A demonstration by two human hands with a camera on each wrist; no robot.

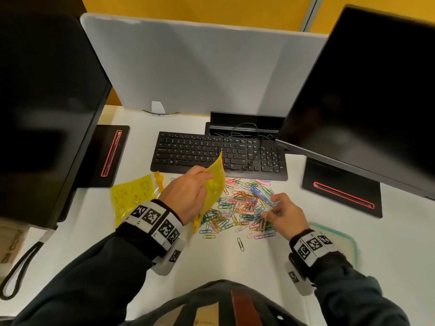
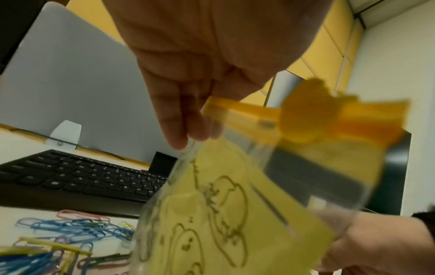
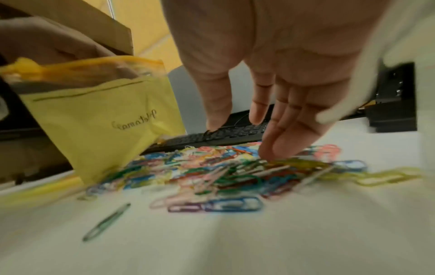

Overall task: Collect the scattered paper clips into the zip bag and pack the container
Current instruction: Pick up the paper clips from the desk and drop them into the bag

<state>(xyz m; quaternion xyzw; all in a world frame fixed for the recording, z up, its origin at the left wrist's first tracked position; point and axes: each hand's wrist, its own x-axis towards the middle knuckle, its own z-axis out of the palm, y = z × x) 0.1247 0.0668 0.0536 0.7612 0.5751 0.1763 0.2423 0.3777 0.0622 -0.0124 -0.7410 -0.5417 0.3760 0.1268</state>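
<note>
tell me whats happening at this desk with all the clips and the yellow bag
A person is gathering a heap of coloured paper clips off a white desk. The left hand holds a yellow zip bag up by its top edge, just beside the heap. The right hand reaches down with its fingers on the clips. A second yellow bag lies flat to the left, and a container with a green rim sits by the right wrist. Most clips are still on the desk.
</note>
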